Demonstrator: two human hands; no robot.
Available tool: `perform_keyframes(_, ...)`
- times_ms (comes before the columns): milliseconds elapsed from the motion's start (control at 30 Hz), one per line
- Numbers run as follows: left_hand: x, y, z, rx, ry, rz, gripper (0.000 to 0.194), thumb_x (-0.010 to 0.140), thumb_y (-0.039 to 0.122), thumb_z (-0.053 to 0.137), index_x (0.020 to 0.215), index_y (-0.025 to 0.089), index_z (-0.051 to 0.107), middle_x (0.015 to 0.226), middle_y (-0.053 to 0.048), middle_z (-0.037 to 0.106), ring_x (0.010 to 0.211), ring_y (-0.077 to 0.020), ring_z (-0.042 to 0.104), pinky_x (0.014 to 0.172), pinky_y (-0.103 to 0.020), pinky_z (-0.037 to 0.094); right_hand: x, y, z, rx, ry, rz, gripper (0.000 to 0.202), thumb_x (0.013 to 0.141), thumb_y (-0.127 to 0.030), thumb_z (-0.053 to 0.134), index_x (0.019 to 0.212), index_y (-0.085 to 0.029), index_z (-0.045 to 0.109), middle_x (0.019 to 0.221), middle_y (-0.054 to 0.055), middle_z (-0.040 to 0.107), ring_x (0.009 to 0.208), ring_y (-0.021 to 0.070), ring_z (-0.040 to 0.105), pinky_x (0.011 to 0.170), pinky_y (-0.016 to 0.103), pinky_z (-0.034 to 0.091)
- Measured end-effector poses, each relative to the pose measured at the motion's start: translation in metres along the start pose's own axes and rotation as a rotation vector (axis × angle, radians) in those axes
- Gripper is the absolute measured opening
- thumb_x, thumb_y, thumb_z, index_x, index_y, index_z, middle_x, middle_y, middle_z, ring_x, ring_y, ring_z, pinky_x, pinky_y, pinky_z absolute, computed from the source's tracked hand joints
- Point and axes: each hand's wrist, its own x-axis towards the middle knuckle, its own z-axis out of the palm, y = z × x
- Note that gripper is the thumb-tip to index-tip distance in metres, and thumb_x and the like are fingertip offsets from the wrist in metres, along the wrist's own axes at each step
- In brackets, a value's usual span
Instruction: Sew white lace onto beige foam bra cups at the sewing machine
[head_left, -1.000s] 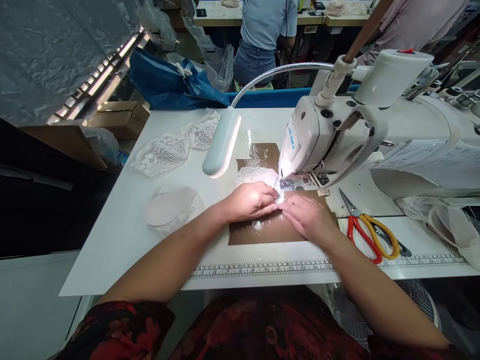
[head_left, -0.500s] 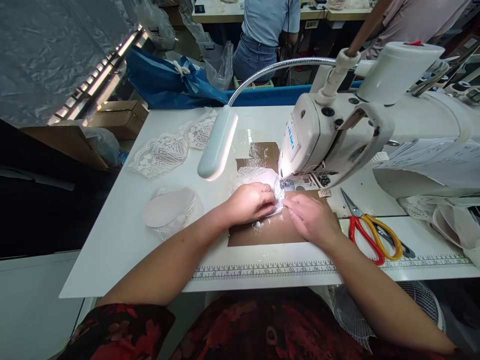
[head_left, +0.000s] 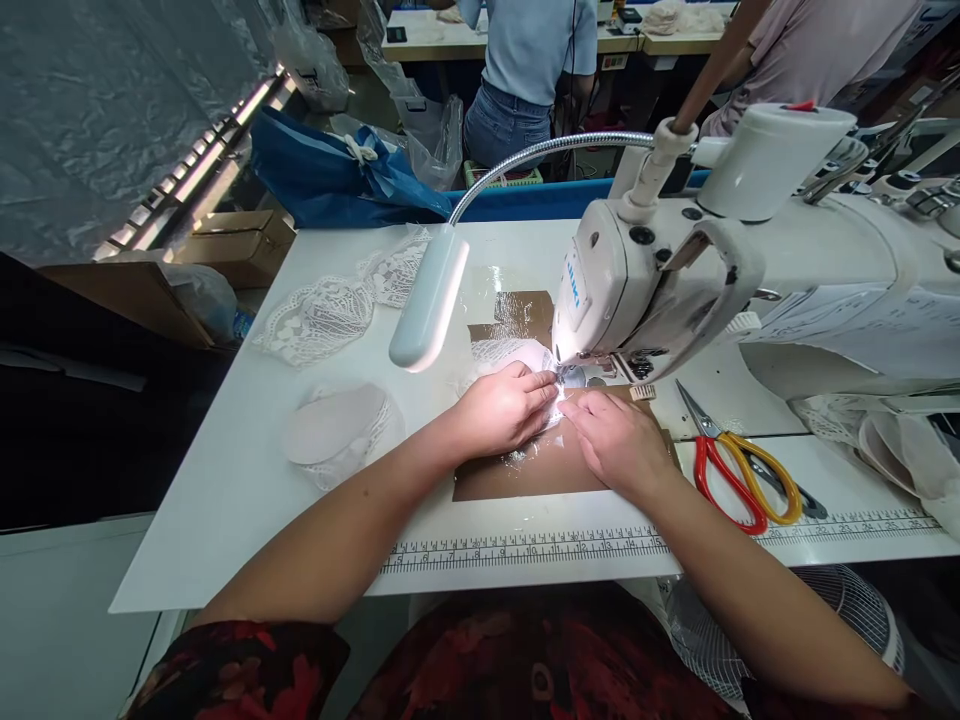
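White table (head_left: pixel 225 500), lace (head_left: pixel 495 352) under machine head (head_left: pixel 600 290); left hand (head_left: pixel 504 405) curled on it, grip hidden; right hand (head_left: pixel 619 440) has fingertips closed on near edge; likely light, soft, easily snagged, best held flat by edges

The white lace piece (head_left: pixel 517 352) looked to me like openwork cloth, soft and matt. Beneath it, I saw a brown sheet (head_left: pixel 540 475) with a glossy, plastic-like film. On my feed the tabletop (head_left: pixel 217 490) read smooth, the sewing machine (head_left: pixel 611 265) gloss-painted, the lamp neck (head_left: pixel 547 148) ribbed shiny metal. The scissors (head_left: pixel 724 438) had metal blades and smooth, plastic-looking handles.
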Motion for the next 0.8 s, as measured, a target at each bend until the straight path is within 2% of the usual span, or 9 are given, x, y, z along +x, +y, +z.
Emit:
perform_keyframes(67,0.0006,-0.0009,-0.0002,-0.011,0.000,-0.034,0.039,0.097,0.034,0.046,0.122,0.013,0.065,0.131,-0.010,0.063,0.097,-0.0250,0.056,0.079,-0.037,0.054,0.0018,-0.0004,-0.0008,-0.004,-0.032,0.033,0.042,0.086,-0.010,0.047,0.120,-0.020,0.069,0.091,0.007,0.067,0.070,0.0177,0.053,0.062,0.032,0.033)
perform_keyframes(167,0.0005,-0.0022,-0.0002,-0.068,0.004,-0.073,0.035,0.096,0.035,0.048,0.117,0.015,0.066,0.130,-0.009,0.063,0.100,-0.0245,0.057,0.081,-0.037,0.053,0.0019,0.0014,-0.0004,0.028,-0.012,0.048,0.045,0.085,-0.010,0.047,0.126,-0.019,0.066,0.096,0.007,0.068,0.074,0.0183,0.056,0.065,0.031,0.037)
perform_keyframes(300,0.0014,-0.0013,0.0010,-0.155,0.031,-0.145,0.025,0.093,0.036,0.052,0.101,0.018,0.068,0.121,-0.006,0.066,0.101,-0.0235,0.059,0.079,-0.035,0.052,-0.0011,0.0048,0.0013,0.083,0.050,0.042,0.042,0.087,-0.011,0.046,0.122,-0.018,0.068,0.101,0.008,0.070,0.082,0.0190,0.060,0.071,0.030,0.042)
perform_keyframes(433,0.0042,0.0013,0.0037,-0.190,0.076,-0.218,0.018,0.092,0.029,0.053,0.091,0.018,0.068,0.110,-0.005,0.068,0.098,-0.0222,0.061,0.076,-0.033,0.051,-0.0019,0.0058,0.0022,0.108,0.094,0.033,0.038,0.088,-0.012,0.045,0.117,-0.018,0.070,0.100,0.007,0.071,0.086,0.0194,0.062,0.074,0.030,0.044)
perform_keyframes(667,0.0060,0.0025,0.0068,-0.240,0.115,-0.238,0.019,0.092,0.025,0.052,0.085,0.018,0.067,0.106,-0.004,0.069,0.095,-0.0211,0.062,0.076,-0.033,0.052,0.0011,0.0046,0.0002,0.136,0.116,0.067,0.036,0.091,-0.015,0.045,0.118,-0.016,0.069,0.107,0.008,0.072,0.087,0.0196,0.064,0.073,0.030,0.046)
perform_keyframes(800,0.0074,0.0049,0.0082,-0.191,0.102,-0.255,0.019,0.093,0.024,0.050,0.085,0.017,0.066,0.106,-0.006,0.069,0.095,-0.0214,0.062,0.075,-0.032,0.052,0.0031,0.0035,-0.0027,0.141,0.081,0.091,0.037,0.090,-0.013,0.045,0.118,-0.017,0.069,0.107,0.007,0.072,0.087,0.0205,0.064,0.071,0.030,0.045)
